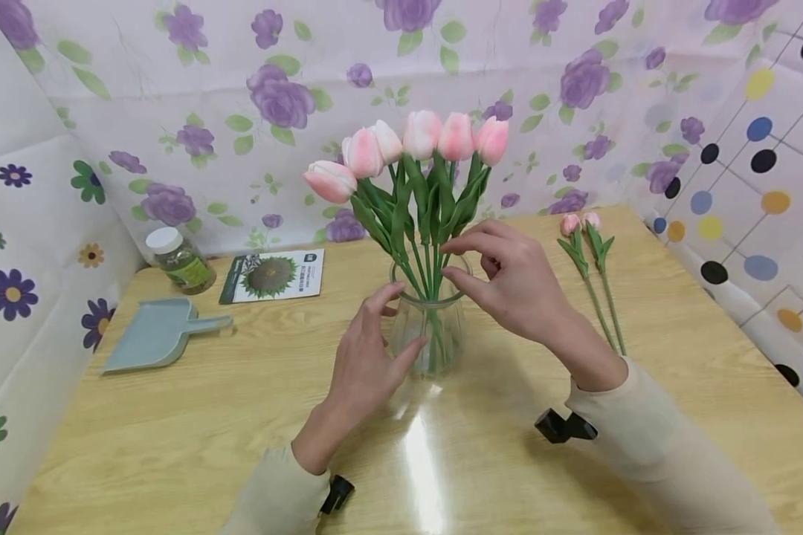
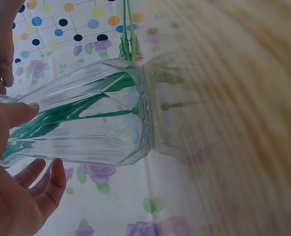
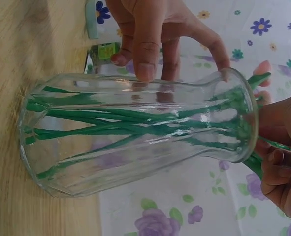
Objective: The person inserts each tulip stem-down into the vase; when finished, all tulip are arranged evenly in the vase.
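Observation:
A clear glass vase (image 1: pixel 415 327) stands upright on the table, holding several pale pink tulips (image 1: pixel 421 135) with green leaves and stems. My left hand (image 1: pixel 368 357) holds the vase's left side near the neck; in the right wrist view its thumb (image 3: pixel 146 69) lies against the glass. At the vase's rim (image 3: pixel 253 118), my right hand (image 1: pixel 518 279) has thumb and forefinger bent around a tulip stem (image 1: pixel 439 267), the other fingers curled in. Through the glass, the stems (image 3: pixel 150 123) cross inside the vase.
Two loose tulips (image 1: pixel 602 279) lie on the table to the right. Left of the vase are a grey-blue dustpan (image 1: pixel 150 334), a jar with a white lid (image 1: pixel 181 260) and a sunflower-printed packet (image 1: pixel 274 275). Flower-printed sheeting (image 1: pixel 227 141) rises behind the table (image 1: pixel 194 438).

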Motion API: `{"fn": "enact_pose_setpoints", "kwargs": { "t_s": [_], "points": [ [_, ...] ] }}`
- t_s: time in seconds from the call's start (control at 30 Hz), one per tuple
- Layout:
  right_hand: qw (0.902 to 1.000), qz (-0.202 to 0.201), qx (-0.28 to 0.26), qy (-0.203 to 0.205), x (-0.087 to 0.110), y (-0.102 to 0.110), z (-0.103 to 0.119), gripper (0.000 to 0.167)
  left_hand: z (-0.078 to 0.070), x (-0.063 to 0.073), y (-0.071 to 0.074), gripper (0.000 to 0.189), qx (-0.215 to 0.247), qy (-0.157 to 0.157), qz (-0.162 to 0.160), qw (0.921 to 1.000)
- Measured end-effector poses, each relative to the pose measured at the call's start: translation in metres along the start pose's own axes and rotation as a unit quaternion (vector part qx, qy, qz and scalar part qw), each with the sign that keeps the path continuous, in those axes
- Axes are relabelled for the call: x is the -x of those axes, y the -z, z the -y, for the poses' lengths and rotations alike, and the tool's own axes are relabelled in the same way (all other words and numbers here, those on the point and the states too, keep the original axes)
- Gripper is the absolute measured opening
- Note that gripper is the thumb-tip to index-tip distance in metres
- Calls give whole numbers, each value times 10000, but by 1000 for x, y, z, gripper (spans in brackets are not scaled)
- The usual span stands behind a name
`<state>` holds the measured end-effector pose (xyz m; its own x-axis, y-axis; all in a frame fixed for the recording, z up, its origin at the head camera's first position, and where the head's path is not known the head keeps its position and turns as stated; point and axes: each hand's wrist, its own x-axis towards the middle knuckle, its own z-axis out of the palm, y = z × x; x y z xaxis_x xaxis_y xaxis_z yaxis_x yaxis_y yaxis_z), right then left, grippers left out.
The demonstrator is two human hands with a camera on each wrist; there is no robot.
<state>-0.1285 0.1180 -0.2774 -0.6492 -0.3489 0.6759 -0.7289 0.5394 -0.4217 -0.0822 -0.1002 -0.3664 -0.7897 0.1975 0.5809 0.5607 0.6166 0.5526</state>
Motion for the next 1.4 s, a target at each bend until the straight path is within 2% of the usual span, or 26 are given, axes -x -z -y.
{"fn": "enact_pose_setpoints", "kwargs": {
  "t_s": [0.1, 0.23, 0.4, 0.67, 0.8, 1.03, 1.2, 1.4],
  "points": [
    [9994, -135, -264, -159, 3, 9, -3, 20, 0, 3, 0, 87, -16, 7, -20, 10000],
    [9928, -356, -787, -827, 4, 28, -13, 19, -1, 5, -1, 87, -32, -33, -95, 9999],
    [9751, -586, -1242, -1742, 5, 53, -44, 19, 0, 1, 0, 88, -58, -59, -131, 9999],
    [9452, -666, -1171, -2973, 25, 82, -108, 22, -1, 0, 1, 88, 9, -87, -159, 9998],
    [9381, -411, -986, -3295, 38, 87, -131, 27, 0, 0, -1, 87, 44, -99, -154, 9998],
    [9165, 371, -600, -3938, 62, 91, -165, 17, -1, -1, -2, 87, 81, -121, -151, 9998],
    [9079, 787, -428, -4094, 74, 92, -184, 28, -1, -1, -2, 86, 86, -131, -135, 9998],
    [8960, 1415, 39, -4210, 89, 90, -202, 43, -1, -1, -2, 86, 68, -119, -131, 9998]
  ]
}}
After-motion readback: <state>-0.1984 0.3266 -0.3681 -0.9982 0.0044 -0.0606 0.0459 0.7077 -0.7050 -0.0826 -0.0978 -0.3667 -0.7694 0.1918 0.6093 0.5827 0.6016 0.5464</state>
